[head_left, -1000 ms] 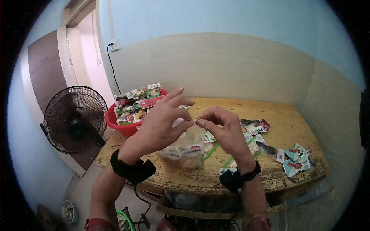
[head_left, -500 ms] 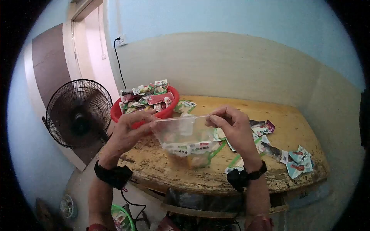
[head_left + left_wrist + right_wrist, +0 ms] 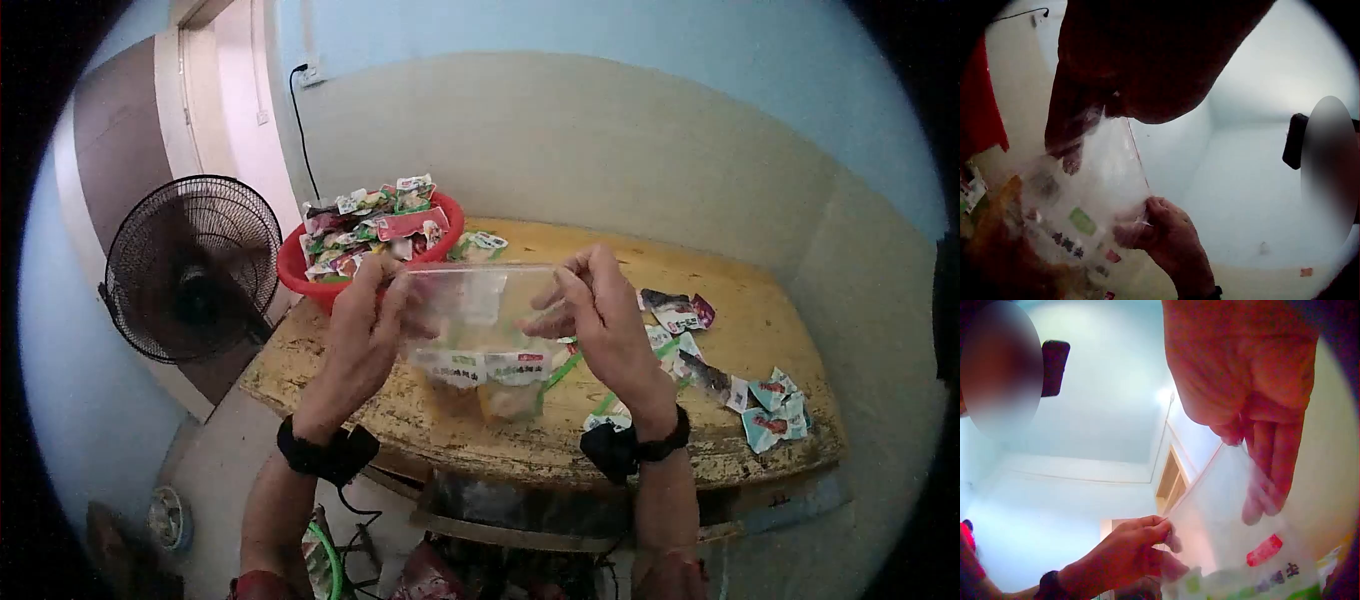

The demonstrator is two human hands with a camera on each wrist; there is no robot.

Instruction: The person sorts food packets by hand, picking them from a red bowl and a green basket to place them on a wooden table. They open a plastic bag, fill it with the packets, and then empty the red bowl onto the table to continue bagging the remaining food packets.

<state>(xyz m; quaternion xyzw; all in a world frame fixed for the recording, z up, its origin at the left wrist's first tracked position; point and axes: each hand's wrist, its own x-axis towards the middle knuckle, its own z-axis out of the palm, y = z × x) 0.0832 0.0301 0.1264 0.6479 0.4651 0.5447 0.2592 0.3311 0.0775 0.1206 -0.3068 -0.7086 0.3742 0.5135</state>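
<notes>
A clear plastic bag (image 3: 470, 310) with printed food packets (image 3: 515, 370) in its lower part is stretched between my two hands over the table's front half. My left hand (image 3: 370, 320) pinches the top left corner of the bag. At the opposite top corner, my right hand (image 3: 605, 325) pinches the edge between thumb and fingers. In the left wrist view the bag's film (image 3: 1116, 156) runs taut from one hand to the other. The right wrist view shows some right-hand fingers (image 3: 1279, 469) lying behind the film.
A red basin (image 3: 455, 215) heaped with packets stands at the table's back left. Loose packets (image 3: 775, 415) lie on the worn yellow table (image 3: 640, 255) at right. A black floor fan (image 3: 195, 270) stands left of the table. A green-rimmed container (image 3: 325, 550) sits below.
My left hand was raised off the bag near the right hand, then took the bag's left corner. The top edge is now stretched straight, and both hands grip its ends.
</notes>
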